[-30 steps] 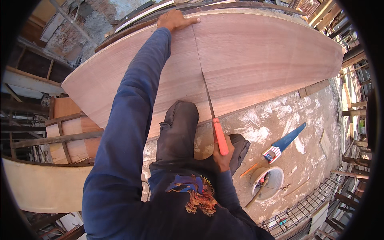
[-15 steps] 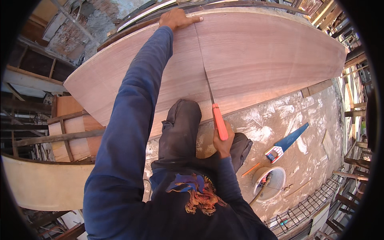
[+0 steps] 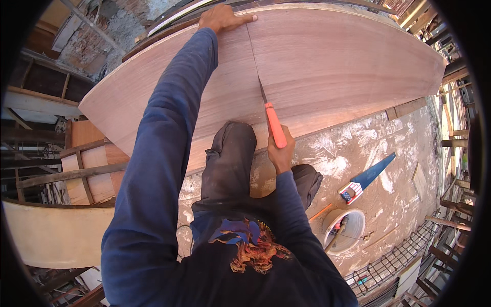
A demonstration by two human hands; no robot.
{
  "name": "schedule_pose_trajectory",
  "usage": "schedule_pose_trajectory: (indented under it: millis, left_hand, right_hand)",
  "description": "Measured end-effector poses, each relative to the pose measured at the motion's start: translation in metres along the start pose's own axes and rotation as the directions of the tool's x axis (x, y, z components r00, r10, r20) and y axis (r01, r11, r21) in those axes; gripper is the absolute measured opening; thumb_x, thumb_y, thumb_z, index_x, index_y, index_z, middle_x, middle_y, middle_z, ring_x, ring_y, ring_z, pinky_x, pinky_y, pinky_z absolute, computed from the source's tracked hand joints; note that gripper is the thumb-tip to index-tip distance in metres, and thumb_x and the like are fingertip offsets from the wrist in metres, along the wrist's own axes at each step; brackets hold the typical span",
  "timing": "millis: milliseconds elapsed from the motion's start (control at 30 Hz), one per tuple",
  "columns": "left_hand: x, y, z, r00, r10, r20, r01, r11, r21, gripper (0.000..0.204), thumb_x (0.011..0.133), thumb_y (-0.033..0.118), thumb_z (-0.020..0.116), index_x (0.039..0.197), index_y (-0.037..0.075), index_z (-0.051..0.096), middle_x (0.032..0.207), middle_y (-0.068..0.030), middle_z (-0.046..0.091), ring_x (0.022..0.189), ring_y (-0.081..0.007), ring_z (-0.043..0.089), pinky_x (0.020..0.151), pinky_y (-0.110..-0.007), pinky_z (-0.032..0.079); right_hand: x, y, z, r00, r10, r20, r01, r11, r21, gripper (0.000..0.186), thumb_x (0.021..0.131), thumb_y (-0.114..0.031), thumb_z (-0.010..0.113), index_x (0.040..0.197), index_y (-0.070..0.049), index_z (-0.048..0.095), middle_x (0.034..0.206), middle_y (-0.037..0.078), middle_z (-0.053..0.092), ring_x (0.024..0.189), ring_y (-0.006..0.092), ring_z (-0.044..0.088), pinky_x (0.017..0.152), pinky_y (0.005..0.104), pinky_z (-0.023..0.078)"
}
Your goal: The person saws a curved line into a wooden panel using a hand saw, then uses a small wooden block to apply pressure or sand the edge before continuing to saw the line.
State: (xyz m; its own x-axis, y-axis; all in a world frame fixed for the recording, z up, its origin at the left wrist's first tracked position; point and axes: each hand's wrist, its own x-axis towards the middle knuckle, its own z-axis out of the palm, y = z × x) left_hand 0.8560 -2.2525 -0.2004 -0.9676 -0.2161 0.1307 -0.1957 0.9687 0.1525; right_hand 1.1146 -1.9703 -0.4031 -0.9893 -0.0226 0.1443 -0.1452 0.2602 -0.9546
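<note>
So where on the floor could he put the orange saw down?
Bare dusty concrete floor lies between the plywood sheet and the blue handsaw. It is crowded lower right, around the white bucket and wire mesh.

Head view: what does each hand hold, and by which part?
The right hand grips an orange-handled handsaw by its handle. The left hand holds nothing, pressing flat on the reddish plywood sheet.

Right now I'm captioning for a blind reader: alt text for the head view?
Right hand saws with an orange-handled handsaw through a plywood sheet; left hand presses flat on its far edge. A blue saw lies on the concrete floor.
</note>
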Motion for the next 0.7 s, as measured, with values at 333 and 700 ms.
schedule_pose_trajectory:
  millis: [333,700]
  left_hand:
    - [0.003,-0.001,0.008,0.999,0.024,-0.027,-0.023,1.0,0.004,0.097,0.069,0.085,0.058,0.109,-0.002,0.073,0.106,-0.0242,0.071,0.103,-0.0381,0.068,0.088,-0.049,0.052]
    - [0.007,0.001,-0.007,0.994,-0.03,0.106,0.032,0.999,-0.015,0.098,0.073,0.084,0.055,0.113,-0.004,0.07,0.123,-0.0262,0.065,0.119,-0.0404,0.06,0.1,-0.05,0.046]
  right_hand:
    - [-0.006,-0.057,-0.032,0.998,0.063,0.008,-0.063,0.997,-0.049,0.023,0.08,0.001,0.06,0.102,0.001,0.065,0.08,0.02,0.067,0.072,0.0316,0.068,0.068,0.0362,0.052]
    - [-0.136,-0.061,-0.102,0.994,0.103,0.04,-0.096,0.983,-0.157,0.04,0.076,0.002,0.061,0.116,0.0,0.064,0.092,0.019,0.071,0.083,0.0297,0.073,0.075,0.0352,0.056]
